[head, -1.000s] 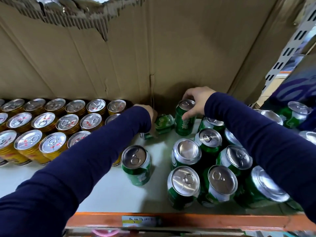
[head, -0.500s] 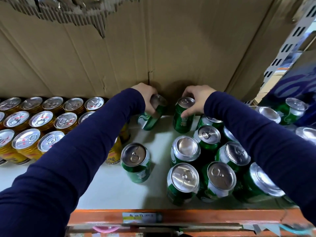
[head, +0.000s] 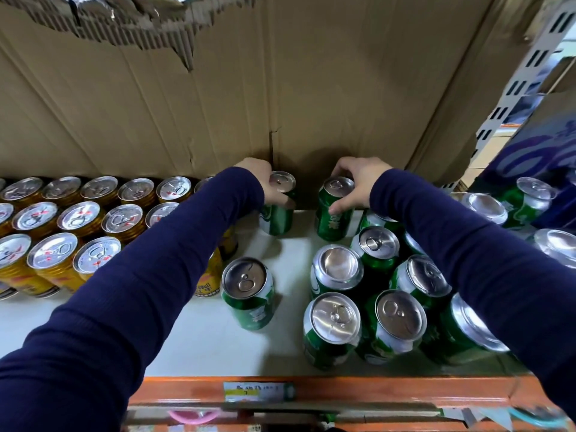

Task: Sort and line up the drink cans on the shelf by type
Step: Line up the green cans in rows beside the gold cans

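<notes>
Clamping left grip (head: 264,184) and right grip (head: 358,186) on far green cans (head: 332,220) near the rims suited stiff, slick, probably full tins.

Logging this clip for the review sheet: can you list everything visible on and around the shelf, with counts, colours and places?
green cans: about a dozen, green, silver tops, clustered centre and right; some hidden by the right sleeve
yellow cans: over fifteen, yellow, silver tops, rows at left
cardboard sheet: one, brown, torn top, behind the cans
shelf: one, white board, orange front rail
label: one, white and yellow, on the rail
slotted upright: one, pale grey, upper right
printed pack: one, purple, far right
sleeves: two, dark blue, reaching in from below
left hand: one, grips left back can, green, by the cardboard
right hand: one, grips right back can, green, beside it
</notes>
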A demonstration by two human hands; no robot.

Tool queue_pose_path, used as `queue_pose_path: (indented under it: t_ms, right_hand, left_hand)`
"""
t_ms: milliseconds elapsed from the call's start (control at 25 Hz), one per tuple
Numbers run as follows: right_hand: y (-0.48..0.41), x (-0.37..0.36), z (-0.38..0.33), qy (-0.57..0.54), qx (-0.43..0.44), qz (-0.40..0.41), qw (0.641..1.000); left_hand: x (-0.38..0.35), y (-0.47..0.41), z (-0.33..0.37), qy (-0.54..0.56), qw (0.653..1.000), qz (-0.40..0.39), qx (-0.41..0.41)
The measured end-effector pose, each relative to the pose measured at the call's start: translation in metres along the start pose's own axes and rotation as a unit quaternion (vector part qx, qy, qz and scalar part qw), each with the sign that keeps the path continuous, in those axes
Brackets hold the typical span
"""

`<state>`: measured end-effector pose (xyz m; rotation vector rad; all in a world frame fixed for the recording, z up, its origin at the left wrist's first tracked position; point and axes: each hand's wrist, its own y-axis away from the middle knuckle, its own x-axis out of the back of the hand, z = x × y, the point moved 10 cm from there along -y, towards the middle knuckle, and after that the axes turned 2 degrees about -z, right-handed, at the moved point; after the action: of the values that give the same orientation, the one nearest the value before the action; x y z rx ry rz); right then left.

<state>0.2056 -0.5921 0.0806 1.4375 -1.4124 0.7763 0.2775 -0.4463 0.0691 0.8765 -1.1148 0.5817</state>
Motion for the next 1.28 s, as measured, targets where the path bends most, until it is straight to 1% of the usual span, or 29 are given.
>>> queue_pose_path:
  t_ms: [120,200,280,400,480,560,680,880,1040,1160,1240,1280]
  right_hand:
    - [0.0,0.0,-0.001,0.001,0.0,0.001,1.0]
    - [0.001,0.0,-0.001,0.002,0.0,0.004,1.0]
    - [0.002,0.001,-0.001,0.003,0.001,0.012,1.0]
    - [0.003,0.002,-0.001,0.007,-0.003,0.022,1.0]
    - [0.004,0.002,0.0,0.012,-0.007,0.025,1.0]
    - [0.005,0.001,0.0,0.011,0.0,0.026,1.0]
    - [0.005,0.002,-0.002,0.013,0.001,0.022,1.0]
    - [-0.009,0.008,-0.016,0.052,-0.011,0.031,0.998]
    - [-0.018,0.006,-0.02,0.029,-0.015,0.051,0.998]
    - [-0.008,0.011,-0.019,0.01,0.001,0.06,0.998]
    - [0.004,0.02,-0.01,0.057,0.005,0.039,0.998]
    - [0.011,0.022,0.0,0.104,-0.005,0.007,0.995]
  left_hand:
    - [0.004,0.002,0.0,0.059,0.998,0.007,-0.014]
    - [0.004,0.003,0.003,0.044,0.999,-0.004,-0.018]
    - [0.005,0.004,0.003,0.013,1.0,-0.004,-0.005]
    - [0.012,0.005,0.006,-0.02,0.999,0.044,0.017]
    - [0.014,0.003,0.013,-0.024,0.998,0.057,0.0]
    - [0.015,0.002,0.019,-0.025,0.998,0.051,-0.022]
    - [0.015,-0.005,0.018,-0.039,0.997,0.07,-0.018]
    - [0.015,-0.013,0.012,-0.026,0.995,0.093,-0.017]
    - [0.018,-0.009,0.008,-0.01,0.992,0.124,-0.007]
    - [0.02,0.001,0.006,0.022,0.992,0.122,0.012]
    - [0.028,0.014,0.01,-0.037,0.989,0.14,0.007]
    - [0.031,0.02,0.017,-0.065,0.986,0.155,-0.018]
